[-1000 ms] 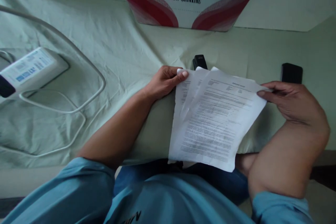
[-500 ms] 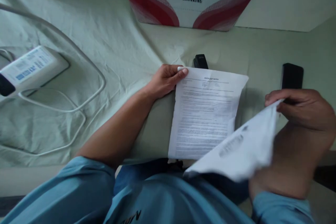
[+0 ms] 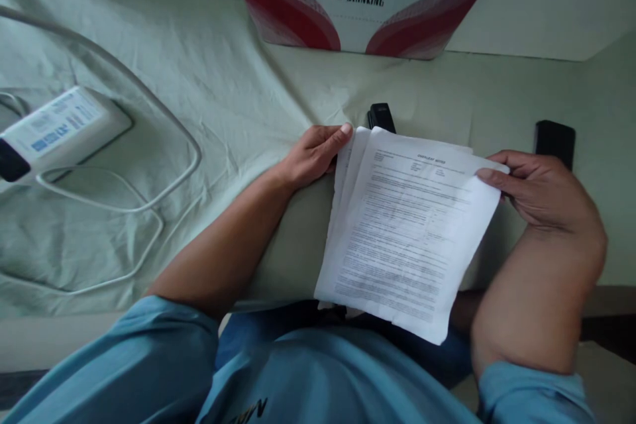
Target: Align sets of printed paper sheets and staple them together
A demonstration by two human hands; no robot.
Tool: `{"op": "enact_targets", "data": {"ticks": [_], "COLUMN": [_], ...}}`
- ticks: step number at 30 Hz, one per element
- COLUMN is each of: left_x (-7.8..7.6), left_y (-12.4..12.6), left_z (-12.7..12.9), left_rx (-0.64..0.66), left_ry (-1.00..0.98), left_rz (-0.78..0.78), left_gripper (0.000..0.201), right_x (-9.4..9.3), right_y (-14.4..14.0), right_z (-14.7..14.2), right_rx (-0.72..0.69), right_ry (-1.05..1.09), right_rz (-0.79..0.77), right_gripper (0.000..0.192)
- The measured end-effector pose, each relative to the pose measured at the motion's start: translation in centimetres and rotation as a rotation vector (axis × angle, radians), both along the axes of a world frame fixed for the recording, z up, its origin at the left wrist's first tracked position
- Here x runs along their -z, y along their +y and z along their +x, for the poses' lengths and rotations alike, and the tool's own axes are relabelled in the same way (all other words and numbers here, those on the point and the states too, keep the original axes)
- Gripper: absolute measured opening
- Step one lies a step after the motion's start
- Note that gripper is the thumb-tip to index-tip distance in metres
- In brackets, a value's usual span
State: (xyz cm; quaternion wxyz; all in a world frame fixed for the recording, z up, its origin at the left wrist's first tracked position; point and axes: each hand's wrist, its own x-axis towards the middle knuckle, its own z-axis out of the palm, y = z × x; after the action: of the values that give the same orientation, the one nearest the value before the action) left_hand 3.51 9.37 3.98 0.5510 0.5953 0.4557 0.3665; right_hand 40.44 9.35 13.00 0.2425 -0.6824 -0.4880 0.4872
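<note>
Several printed sheets of paper (image 3: 412, 232) overlap in front of me, slightly fanned, with the front one headed "Overleaf Notes". My left hand (image 3: 320, 152) is closed on the upper left corner of the rear sheets (image 3: 345, 169), thumb on top. At the upper right corner of the front sheet, my right hand (image 3: 541, 189) pinches the paper between thumb and fingers. The front sheet lies over the others and hides most of their print. A black stapler-like object (image 3: 381, 117) pokes out behind the top edge of the papers, its lower part covered.
A black phone-like object (image 3: 555, 142) lies beyond my right hand. On the left, a white device with a label (image 3: 74, 122) rests on the green cloth (image 3: 223, 66) among looping white cables (image 3: 173, 129). A red and white water box (image 3: 358, 20) stands at the back.
My right hand has swung its sheet leftward and turned it from its plainer side to the printed side, laying it over the sheets in my left hand. The left hand stayed put.
</note>
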Motion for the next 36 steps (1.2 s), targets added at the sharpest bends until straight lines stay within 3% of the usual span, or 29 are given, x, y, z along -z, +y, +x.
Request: {"op": "enact_targets", "data": {"ticks": [5,15,22,30,36], "left_x": [-0.3,0.2,0.4,0.4,0.5], "left_y": [0.1,0.4,0.4,0.4,0.3], "left_z": [0.3,0.1,0.1,0.0,0.0], "left_rx": [0.015,0.067,0.081,0.081,0.064], "left_ry": [-0.079,-0.175,-0.216,-0.179,-0.183], "left_rz": [-0.017,-0.083,-0.1,-0.083,-0.084], "left_gripper": [0.071,0.057,0.058,0.061,0.063], "right_x": [0.7,1.2,1.3,1.3,1.3], "right_y": [0.1,0.5,0.5,0.5,0.5], "right_z": [-0.4,-0.5,-0.9,-1.0,-1.2], "right_rx": [-0.083,-0.095,-0.087,-0.107,-0.095], "right_ry": [0.016,0.005,-0.005,-0.028,-0.062], "right_rz": [0.027,0.074,0.094,0.18,0.194], "right_gripper": [0.038,0.039,0.04,0.021,0.02]}}
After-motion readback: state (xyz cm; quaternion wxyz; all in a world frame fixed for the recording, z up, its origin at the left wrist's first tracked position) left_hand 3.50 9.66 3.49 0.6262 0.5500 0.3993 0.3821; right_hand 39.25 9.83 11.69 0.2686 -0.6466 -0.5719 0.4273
